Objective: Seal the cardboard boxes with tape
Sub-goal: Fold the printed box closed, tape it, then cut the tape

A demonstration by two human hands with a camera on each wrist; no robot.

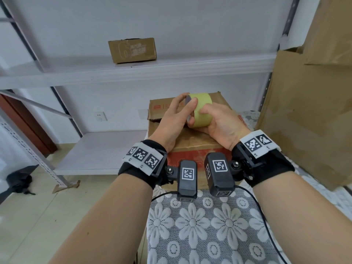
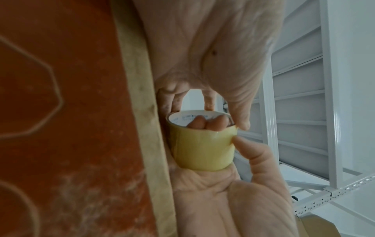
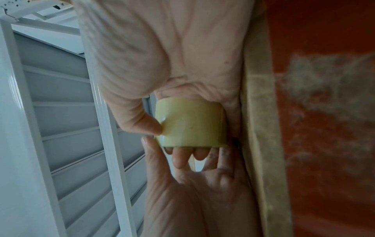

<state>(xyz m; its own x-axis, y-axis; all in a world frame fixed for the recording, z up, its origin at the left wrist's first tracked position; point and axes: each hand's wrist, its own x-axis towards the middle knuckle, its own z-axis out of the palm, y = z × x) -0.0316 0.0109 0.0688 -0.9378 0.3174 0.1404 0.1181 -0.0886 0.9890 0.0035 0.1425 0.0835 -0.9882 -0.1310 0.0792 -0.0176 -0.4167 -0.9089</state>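
A roll of yellowish tape is held just above a brown cardboard box with a red-printed front. My right hand grips the roll: its thumb lies on the outer face and its fingers pass through the core. My left hand holds the roll's left rim, thumb on the near edge and fingers behind it. In the right wrist view the tape roll sits beside the box's red side, with the left thumb at its edge. A far top flap of the box stands slightly raised.
A small cardboard box sits on the upper shelf of white metal shelving. Large cardboard sheets lean at the right. The box stands on a lace flower cloth. A black object lies on the floor at left.
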